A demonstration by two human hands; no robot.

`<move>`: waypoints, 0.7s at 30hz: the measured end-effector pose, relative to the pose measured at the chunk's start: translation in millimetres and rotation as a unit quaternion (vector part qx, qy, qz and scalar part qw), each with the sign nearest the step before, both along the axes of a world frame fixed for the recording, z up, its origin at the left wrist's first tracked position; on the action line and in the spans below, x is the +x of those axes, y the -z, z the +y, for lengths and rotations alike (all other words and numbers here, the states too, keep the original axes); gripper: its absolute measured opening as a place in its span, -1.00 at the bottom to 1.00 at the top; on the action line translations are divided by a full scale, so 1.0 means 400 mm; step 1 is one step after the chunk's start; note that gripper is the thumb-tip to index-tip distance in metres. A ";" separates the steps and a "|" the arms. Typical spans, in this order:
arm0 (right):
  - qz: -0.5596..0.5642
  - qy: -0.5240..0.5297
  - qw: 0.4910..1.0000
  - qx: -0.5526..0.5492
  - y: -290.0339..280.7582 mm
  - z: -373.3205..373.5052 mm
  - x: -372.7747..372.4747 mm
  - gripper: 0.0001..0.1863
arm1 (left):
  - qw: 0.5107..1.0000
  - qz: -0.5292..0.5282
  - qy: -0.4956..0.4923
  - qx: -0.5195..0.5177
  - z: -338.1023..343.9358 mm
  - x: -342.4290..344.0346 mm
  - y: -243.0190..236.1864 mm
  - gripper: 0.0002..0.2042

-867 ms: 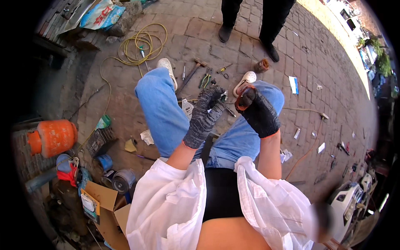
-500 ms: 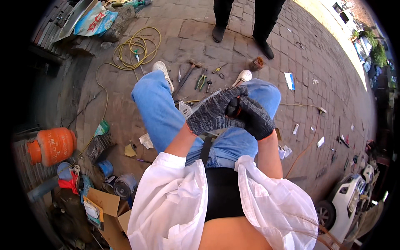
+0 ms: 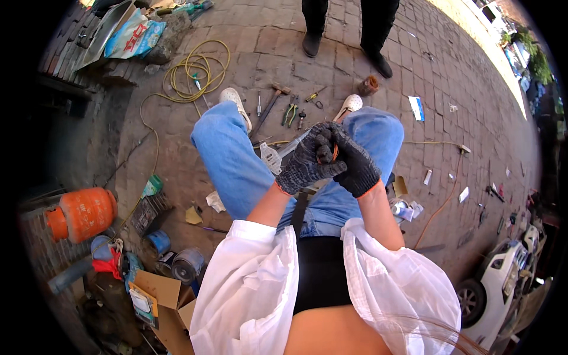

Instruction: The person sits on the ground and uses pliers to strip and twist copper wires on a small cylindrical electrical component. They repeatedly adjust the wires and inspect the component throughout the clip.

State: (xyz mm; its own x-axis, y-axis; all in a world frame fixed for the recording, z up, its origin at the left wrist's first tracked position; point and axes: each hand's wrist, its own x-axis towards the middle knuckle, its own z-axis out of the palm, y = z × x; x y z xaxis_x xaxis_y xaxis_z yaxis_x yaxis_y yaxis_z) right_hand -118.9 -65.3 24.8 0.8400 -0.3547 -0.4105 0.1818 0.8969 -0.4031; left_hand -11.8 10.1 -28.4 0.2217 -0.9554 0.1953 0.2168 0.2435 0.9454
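My left hand [image 3: 303,158] and my right hand [image 3: 356,167], both in grey-black knit work gloves, come together above my lap. Their fingers curl around a small copper-coloured loop [image 3: 335,152], mostly hidden by the gloves; it looks like coiled wire. Beyond the hands, on the brick ground between my shoes, lie a hammer [image 3: 272,104], green-handled pliers [image 3: 290,113] and a yellow screwdriver [image 3: 315,93]. A pale perforated plastic piece [image 3: 271,158] shows just left of my left hand.
Another person's dark shoes [image 3: 376,63] stand ahead, near a rusty can [image 3: 368,86]. Yellow hose [image 3: 194,72] is coiled far left. An orange gas cylinder [image 3: 89,213], paint cans [image 3: 188,264] and a cardboard box [image 3: 158,285] are at left. A white car [image 3: 500,278] stands right.
My left hand has turned and its fingers have shifted upward against the right. More of the copper-coloured loop shows between the gloves. The view has shifted slightly.
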 end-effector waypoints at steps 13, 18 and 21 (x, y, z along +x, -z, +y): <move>-0.042 0.012 0.998 -0.041 0.001 0.010 -0.001 -0.73 | 0.993 -0.020 0.107 -0.050 -0.008 0.025 0.048 -0.19; 0.007 0.049 0.983 -0.174 -0.013 -0.034 -0.054 -0.77 | 0.978 0.176 0.112 0.017 -0.030 0.003 0.057 -0.11; -0.078 0.089 0.990 -0.069 -0.044 -0.074 -0.083 -0.79 | 0.975 -0.025 0.184 0.118 -0.056 0.021 0.136 -0.43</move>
State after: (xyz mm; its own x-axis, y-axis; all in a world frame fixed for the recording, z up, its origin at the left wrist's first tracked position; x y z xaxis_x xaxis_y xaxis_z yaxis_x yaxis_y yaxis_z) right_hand -151.9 -94.7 42.4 0.8083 -0.5473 -0.2170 0.4026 0.7827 -0.4747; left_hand -3.6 -12.3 -82.6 -0.1495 -0.9881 -0.0373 0.2009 -0.0673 0.9773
